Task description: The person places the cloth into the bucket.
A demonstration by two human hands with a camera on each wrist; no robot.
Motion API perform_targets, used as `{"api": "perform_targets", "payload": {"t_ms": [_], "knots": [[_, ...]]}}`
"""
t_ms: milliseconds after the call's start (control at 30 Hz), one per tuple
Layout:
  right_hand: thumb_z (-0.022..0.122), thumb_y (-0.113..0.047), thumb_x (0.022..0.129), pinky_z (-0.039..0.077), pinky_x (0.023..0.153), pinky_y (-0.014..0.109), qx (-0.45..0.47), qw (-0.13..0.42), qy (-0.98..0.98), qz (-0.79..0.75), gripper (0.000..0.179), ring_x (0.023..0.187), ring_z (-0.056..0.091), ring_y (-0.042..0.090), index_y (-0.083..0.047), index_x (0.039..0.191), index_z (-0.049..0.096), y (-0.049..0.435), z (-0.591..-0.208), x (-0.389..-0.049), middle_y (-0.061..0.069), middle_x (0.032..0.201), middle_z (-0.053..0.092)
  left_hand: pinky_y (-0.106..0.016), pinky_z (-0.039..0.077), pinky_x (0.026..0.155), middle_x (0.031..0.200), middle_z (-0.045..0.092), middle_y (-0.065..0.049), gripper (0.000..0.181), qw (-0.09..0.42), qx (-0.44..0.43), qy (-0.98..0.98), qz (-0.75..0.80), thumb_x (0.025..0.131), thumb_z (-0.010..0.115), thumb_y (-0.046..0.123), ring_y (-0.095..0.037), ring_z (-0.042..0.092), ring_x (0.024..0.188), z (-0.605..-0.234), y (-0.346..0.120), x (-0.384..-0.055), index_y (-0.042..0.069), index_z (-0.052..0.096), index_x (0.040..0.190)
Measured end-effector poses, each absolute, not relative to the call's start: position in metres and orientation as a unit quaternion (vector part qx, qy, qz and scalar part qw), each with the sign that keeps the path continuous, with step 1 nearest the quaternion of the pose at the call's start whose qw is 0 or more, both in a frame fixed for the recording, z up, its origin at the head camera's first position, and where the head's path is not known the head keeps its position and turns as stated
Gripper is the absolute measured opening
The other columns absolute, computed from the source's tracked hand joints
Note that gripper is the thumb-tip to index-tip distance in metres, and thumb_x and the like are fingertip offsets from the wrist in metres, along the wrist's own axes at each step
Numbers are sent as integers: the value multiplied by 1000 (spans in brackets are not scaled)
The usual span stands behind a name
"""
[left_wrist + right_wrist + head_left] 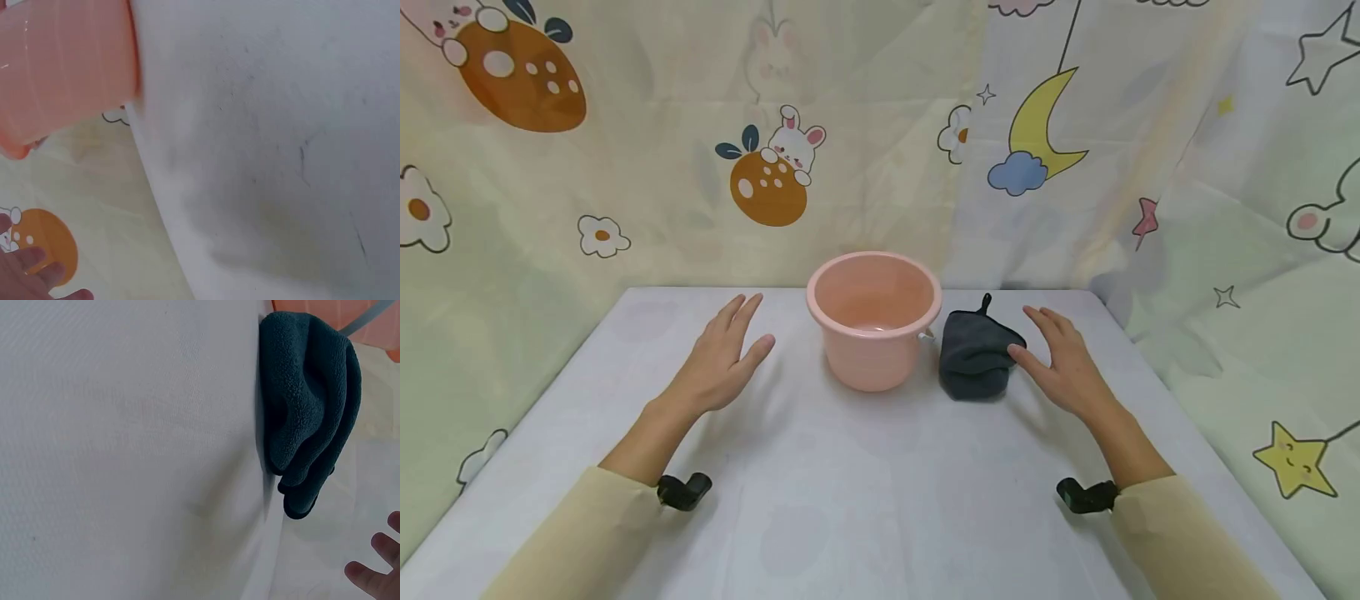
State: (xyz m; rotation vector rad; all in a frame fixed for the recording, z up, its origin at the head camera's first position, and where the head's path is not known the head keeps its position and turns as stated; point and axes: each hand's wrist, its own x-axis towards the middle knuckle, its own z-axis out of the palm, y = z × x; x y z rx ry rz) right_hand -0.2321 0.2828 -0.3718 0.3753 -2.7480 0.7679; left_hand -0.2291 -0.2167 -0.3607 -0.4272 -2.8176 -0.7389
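Round pale-pink plastic bucket (872, 362): cut by left wrist view's left edge. Left hand (718, 362), right hand (1066, 367): mostly outside own wrist views. Dark grey folded fleece cloth (973, 354): right edge partly behind right hand, head view. Small whitish piece (927, 334) beside bucket: too small to identify.
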Motion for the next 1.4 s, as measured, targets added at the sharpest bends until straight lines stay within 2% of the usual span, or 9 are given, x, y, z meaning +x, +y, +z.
{"api": "perform_targets", "payload": {"t_ms": [400,700,1033,1267,1400], "knots": [[58,-47,102,25,113,76,131,104,-946,277,75,151,23,53,-17,164,28,268,-376,-238,25,167,22,-72,18,120,171,14,-22,71,94,-151,-935,-307,109,37,49,-48,17,156,-366,-206,-234,14,15,167],[59,-48,101,26,114,75,129,90,-945,286,76,152,22,52,-18,164,29,258,-378,-241,25,168,21,-66,15,125,170,16,-21,71,99,-169,-916,-352,110,35,46,-41,13,159,-366,-194,-244,7,15,166],[60,-50,100,26,113,77,121,77,-950,278,78,151,22,54,-18,164,28,255,-389,-246,27,167,21,-68,13,124,170,13,-22,72,73,-151,-891,-421,109,30,49,-43,12,159,-367,-185,-251,9,12,167],[61,-54,99,27,113,77,123,67,-952,273,81,151,22,54,-21,164,28,247,-393,-250,26,168,19,-70,20,121,169,15,-23,72,44,-124,-872,-472,109,28,51,-46,18,156,-366,-175,-255,12,10,167],[62,-55,98,28,112,77,126,66,-951,274,80,151,22,55,-22,164,29,243,-391,-252,26,168,19,-69,19,122,169,15,-24,73,39,-126,-856,-500,108,28,51,-45,18,157,-364,-169,-259,12,10,167]]}}
